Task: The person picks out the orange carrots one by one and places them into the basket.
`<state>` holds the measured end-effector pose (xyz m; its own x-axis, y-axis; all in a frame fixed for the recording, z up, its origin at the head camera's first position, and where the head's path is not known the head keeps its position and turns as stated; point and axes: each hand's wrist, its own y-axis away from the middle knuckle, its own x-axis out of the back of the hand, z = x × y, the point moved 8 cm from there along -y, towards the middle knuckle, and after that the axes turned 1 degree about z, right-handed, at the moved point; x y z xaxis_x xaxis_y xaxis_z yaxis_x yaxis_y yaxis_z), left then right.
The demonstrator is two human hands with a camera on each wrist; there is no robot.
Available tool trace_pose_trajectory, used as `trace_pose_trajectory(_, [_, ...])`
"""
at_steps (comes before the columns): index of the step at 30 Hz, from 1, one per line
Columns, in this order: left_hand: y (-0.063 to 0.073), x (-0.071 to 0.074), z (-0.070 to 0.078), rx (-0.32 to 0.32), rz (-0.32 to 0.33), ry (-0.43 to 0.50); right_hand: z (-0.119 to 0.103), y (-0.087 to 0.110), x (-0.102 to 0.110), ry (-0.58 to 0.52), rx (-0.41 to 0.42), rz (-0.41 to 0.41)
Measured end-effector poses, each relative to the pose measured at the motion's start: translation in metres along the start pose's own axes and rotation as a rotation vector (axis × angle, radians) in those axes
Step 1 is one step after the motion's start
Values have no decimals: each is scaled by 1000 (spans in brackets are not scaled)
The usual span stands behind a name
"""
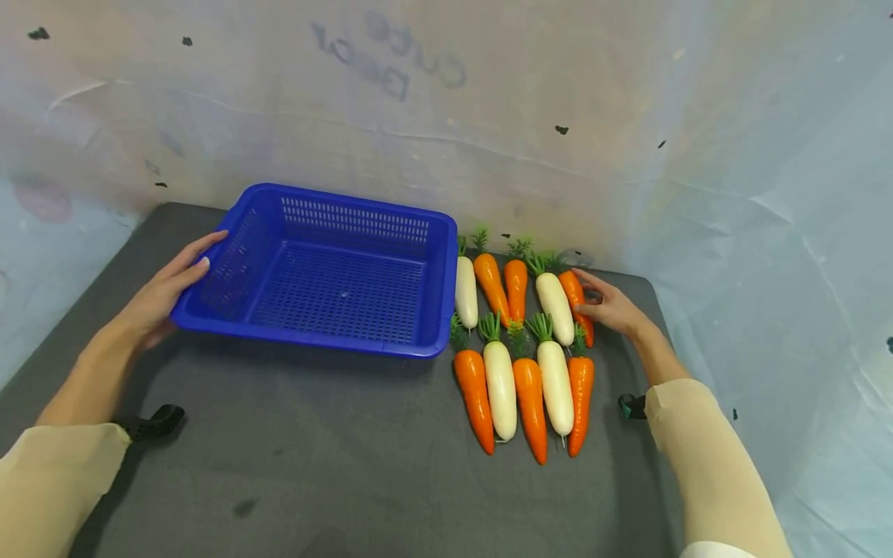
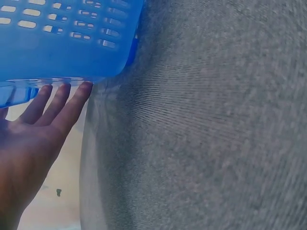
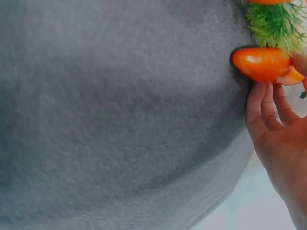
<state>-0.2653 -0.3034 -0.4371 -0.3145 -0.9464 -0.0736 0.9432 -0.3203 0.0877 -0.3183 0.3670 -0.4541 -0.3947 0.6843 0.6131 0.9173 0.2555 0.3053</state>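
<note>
At the left stands a blue plastic basket [image 1: 314, 341] with slotted walls and nothing in it. My left hand [image 1: 156, 298] holds its left rim, thumb along the top edge; in the left wrist view the fingertips [image 2: 86, 86] press under the rim. On the right lie two rows of carrots and white radishes with green tops. My right hand [image 1: 610, 306] is at the far right of the back row and grips an orange carrot [image 1: 574, 291]. The right wrist view has that carrot [image 3: 259, 62] between thumb and fingers, its far end hidden by the hand.
A front row alternates carrots [image 1: 474, 395] and white radishes [image 1: 500, 387]. The back row holds a radish [image 1: 466, 291] close against the basket's right side. Everything rests on a grey table [image 1: 314, 465]. A pale plastic sheet [image 1: 488, 155] hangs behind and at the right.
</note>
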Motion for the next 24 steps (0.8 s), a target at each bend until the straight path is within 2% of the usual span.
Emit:
trace_pose_trajectory(4, [2, 0, 0, -25, -26, 120, -1, -3, -2, 25, -11, -13])
trace_pose_trajectory(8, [1, 0, 0, -36, -30, 142, -3, -7, -1, 67, -23, -25])
trace_pose_trajectory(14, [2, -3, 1, -74, -71, 217, -9, -15, 0, 94, -29, -48])
trace_pose_trajectory(20, [1, -4, 0, -75, -53, 179, -5, -14, 4, 52, -65, -27])
trace_pose_trajectory(24, [-2, 0, -1, -32, -12, 72, 0, -4, 8, 6, -70, 20])
